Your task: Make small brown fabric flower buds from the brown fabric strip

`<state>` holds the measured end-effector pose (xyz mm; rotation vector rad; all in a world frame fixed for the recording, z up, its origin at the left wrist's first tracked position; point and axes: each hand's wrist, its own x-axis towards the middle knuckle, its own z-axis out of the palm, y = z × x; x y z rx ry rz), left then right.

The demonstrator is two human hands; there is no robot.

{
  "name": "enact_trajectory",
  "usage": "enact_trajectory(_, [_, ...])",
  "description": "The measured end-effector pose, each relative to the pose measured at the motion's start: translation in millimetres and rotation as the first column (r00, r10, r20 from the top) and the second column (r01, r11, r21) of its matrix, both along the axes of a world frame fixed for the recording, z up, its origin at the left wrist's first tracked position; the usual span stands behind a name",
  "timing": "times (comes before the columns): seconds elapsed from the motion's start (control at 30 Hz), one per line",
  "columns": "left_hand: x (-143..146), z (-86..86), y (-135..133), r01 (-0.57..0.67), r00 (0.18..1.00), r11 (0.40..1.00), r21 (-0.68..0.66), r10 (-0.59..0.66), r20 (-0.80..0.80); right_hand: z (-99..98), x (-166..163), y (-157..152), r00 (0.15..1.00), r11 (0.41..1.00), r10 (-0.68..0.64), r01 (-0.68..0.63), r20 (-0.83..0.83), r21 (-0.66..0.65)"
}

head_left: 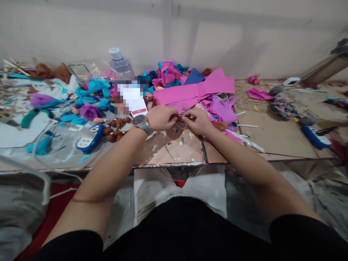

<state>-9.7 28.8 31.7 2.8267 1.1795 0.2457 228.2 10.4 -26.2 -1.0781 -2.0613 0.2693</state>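
Observation:
My left hand (161,117), with a metal watch (141,123) on the wrist, and my right hand (198,120) meet over the worktable (272,141). Both are closed in a pinch on a small brown piece (179,118) held between them; what it is I cannot make out. Just behind the hands lie long strips of pink paper (195,90) and a heap of pink, purple and blue scraps. A row of small brown rolled buds (115,131) lies left of my left wrist.
A purple paper flower (89,111) and teal scraps lie at left, beside a blue and white device (88,140) with a white cable. A plastic bottle (119,63) stands at the back. Another blue tool (315,137) and grey coils (281,108) lie at right.

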Motion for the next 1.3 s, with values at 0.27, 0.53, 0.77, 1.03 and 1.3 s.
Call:
enact_trajectory(0.27, [4,4.5,-6,0.103,0.986,0.966,-0.238,-0.068,0.151,-1.0,-2,-1,0.998,0.998,0.063,-0.063,-0.016,0.01])
enact_trajectory(0.53, [1,0.4,1,0.174,0.965,0.868,-0.466,-0.054,0.258,5.8,-2,-4,0.992,0.992,0.126,-0.126,0.027,0.016])
enact_trajectory(0.77, [-2,-11.5,10,0.218,0.929,0.751,-0.623,0.036,0.368,6.4,-2,-5,0.99,0.987,0.139,-0.141,0.031,0.073])
enact_trajectory(1.03, [-2,-12.2,8,0.299,0.865,0.621,-0.724,0.144,0.48,5.1,-1,-5,0.991,0.982,0.133,-0.134,0.016,0.131])
enact_trajectory(1.3, [-2,-17.4,13,0.228,0.881,0.739,-0.634,0.12,0.457,4.7,-1,-4,0.994,0.987,0.103,-0.107,0.036,0.124])
